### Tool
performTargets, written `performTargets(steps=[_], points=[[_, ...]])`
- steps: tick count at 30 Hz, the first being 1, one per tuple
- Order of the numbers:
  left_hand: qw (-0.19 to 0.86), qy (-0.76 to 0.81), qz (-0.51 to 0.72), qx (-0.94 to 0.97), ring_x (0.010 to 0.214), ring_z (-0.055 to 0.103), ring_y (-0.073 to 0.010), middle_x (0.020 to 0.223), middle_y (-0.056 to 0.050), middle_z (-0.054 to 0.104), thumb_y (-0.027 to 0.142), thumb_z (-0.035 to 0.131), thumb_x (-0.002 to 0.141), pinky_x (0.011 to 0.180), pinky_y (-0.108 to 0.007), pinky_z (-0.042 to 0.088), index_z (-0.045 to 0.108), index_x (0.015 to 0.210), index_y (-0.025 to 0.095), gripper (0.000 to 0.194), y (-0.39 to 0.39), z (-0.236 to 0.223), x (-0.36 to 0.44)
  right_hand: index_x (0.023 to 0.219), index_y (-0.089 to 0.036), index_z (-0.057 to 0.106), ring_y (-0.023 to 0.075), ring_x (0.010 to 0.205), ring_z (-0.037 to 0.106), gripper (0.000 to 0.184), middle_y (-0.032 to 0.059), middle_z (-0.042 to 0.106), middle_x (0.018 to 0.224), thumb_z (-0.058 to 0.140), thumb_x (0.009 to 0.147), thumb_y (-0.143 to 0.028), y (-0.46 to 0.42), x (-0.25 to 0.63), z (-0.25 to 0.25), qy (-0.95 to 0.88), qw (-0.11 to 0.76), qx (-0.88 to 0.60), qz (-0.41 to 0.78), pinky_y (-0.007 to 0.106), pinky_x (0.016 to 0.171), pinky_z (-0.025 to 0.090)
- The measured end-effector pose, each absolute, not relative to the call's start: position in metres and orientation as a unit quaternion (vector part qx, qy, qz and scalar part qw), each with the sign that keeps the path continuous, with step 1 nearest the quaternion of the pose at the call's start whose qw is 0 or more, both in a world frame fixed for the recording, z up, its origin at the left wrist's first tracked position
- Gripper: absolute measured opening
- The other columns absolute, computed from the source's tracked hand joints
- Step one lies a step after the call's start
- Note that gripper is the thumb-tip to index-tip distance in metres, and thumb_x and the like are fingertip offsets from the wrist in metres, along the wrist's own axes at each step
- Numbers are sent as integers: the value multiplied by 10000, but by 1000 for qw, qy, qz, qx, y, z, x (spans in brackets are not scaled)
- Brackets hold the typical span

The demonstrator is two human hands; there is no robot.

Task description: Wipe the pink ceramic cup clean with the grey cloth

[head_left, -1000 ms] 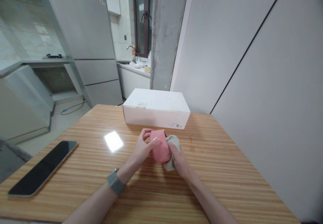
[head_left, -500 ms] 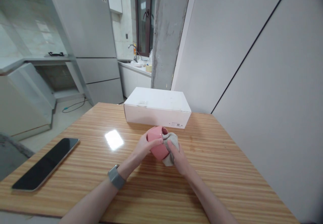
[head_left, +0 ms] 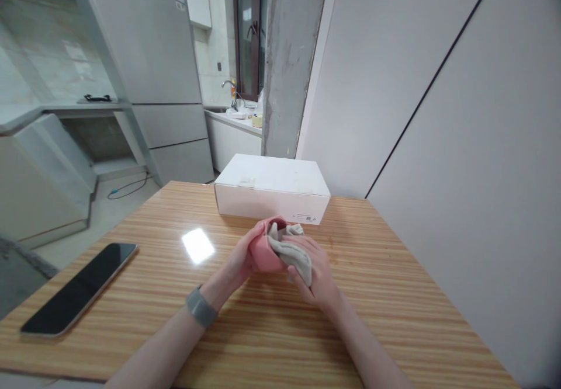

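Observation:
My left hand [head_left: 240, 259] grips a pink cup [head_left: 262, 253] from the left side, holding it tilted above the wooden table [head_left: 385, 313]. My right hand [head_left: 316, 272] is closed on a grey cloth [head_left: 291, 250] and presses it over the cup's rim and into its opening. Both hands meet just in front of the white box. A grey watch sits on my left wrist.
A closed white cardboard box [head_left: 272, 187] stands at the table's far edge. A dark phone [head_left: 79, 288] lies flat at the left. A white wall runs close along the right. Beyond the table are a grey fridge [head_left: 149, 73] and a kitchen counter with a sink.
The cup has been turned so its opening faces more toward me. The cloth has moved from the cup's right side up over the rim and into the opening.

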State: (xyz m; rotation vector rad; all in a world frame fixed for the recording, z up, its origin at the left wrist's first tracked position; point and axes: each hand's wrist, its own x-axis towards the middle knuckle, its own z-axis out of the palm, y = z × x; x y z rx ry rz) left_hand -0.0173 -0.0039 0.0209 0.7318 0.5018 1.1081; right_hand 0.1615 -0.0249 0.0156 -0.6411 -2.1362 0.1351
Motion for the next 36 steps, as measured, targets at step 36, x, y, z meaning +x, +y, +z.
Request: performTargets(steps=[36], points=[[390,359,522,668,1174,515,-273,1274,-85,553,260,878,455,1023,-404,383,442,1274,217,928,-5,18,-22,1030,-163,656,239,979,658,351,71,738,908,424,890,-387,-13,131,5,-79,518,-287,802,423,885,506]])
